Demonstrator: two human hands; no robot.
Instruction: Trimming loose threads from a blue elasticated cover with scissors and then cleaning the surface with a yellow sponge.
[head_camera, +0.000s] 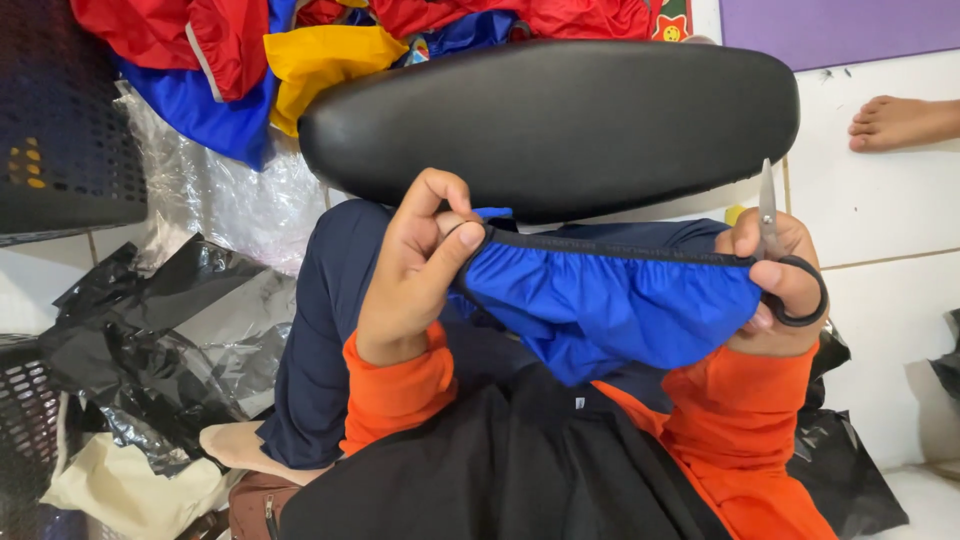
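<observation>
While the fingers of the left hand are clenched on the black elastic edge of a blue garment, the cloth is kept stretched across to the right hand. The other end of the edge is pinched by the right hand, and a pair of scissors with black handles is also gripped there, the blade pointing up and away from the body. The garment is held above the lap, in front of dark blue trousers. Orange sleeves are seen on both wrists.

Just beyond the hands, a long black padded seat is seen. Behind it, red, blue and yellow clothes are piled on the floor. At the left, clear and black plastic bags are spread beside a dark basket. On the white tiled floor, at the upper right, the bare foot of another person is seen.
</observation>
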